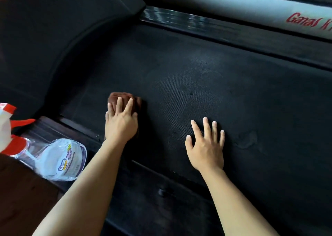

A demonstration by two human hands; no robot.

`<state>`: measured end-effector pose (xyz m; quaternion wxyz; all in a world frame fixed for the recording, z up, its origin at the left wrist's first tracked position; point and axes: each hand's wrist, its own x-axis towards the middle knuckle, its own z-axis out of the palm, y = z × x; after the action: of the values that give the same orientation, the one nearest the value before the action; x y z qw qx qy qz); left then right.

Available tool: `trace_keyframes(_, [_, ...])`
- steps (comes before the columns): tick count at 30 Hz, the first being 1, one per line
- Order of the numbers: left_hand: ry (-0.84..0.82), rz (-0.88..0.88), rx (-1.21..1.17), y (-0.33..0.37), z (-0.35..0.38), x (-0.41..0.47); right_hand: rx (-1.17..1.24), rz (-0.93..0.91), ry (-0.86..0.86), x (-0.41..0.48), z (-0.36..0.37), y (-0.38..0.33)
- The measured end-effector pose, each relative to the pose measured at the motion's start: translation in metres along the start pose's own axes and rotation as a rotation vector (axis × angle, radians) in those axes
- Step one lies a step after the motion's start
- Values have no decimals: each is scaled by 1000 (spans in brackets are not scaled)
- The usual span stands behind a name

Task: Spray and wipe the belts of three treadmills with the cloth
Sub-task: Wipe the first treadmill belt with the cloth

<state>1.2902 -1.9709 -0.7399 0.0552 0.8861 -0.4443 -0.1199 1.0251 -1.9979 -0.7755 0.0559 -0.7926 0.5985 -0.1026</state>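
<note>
Left grip (120, 125), fingers straight, presses the brown cloth (124, 96) onto the belt (233, 92) close to its near edge. Right grip (206, 146) lies flat on the belt, fingers spread, holding nothing. Spray bottle (59, 158) lies beside the belt's near edge.

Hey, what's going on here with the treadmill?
A person is wiping a treadmill belt. The left hand presses a brown cloth flat against the belt. The right hand rests open on the belt beside it, holding nothing. The spray bottle lies on its side at the left, off the belt, with no hand on it.
</note>
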Motion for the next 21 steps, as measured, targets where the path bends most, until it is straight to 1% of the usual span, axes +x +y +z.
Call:
trace_keyframes(1, [5, 9, 13, 6, 2, 10, 0, 0, 0, 0, 0, 0])
trace_keyframes(3, [6, 92, 53, 21, 6, 22, 6, -1, -7, 0, 0, 0])
trace_keyframes(5, [-16, 242, 85, 38, 13, 22, 18, 0, -10, 1, -2, -1])
trace_keyframes(8, [-51, 470, 101, 54, 18, -4, 34, 5, -8, 1, -5, -2])
trace_keyframes(10, [-71, 492, 80, 45, 17, -25, 36, 8, 8, 2, -6, -3])
trace_keyframes(12, [-42, 408, 63, 23, 15, -33, 39, 15, 32, 4, -6, -4])
trace_keyframes(14, [-15, 255, 46, 6, 11, -26, 43, 23, 50, 8, -5, -8])
trace_keyframes(17, [-10, 36, 15, 0, 1, 2, 65, -1, 83, 18, -2, -20])
trace_keyframes(19, [-3, -59, -8, 2, -7, 24, 90, -34, 94, 25, 1, -31])
trace_keyframes(21, [-15, -102, -4, 5, -12, 45, 112, -60, 86, 33, 3, -39])
